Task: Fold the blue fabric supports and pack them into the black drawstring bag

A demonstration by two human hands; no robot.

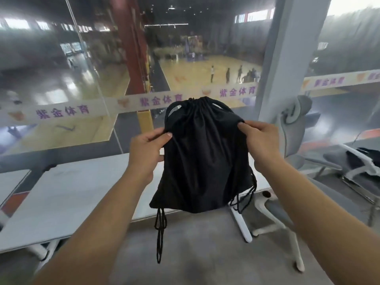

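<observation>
I hold the black drawstring bag (202, 159) up in the air in front of me, above the table's near edge. Its top is drawn together into gathers and its cords hang loose from the lower corners. My left hand (147, 150) pinches the bag's left side near the top. My right hand (260, 144) pinches its right side at about the same height. The bag bulges a little; what is inside is hidden. No blue fabric supports are in view.
A long white table (72, 194) runs along a glass wall that looks down on a sports hall. A grey office chair (296, 128) stands at the right, with more chair frames (357, 167) beyond it. Grey floor lies below my arms.
</observation>
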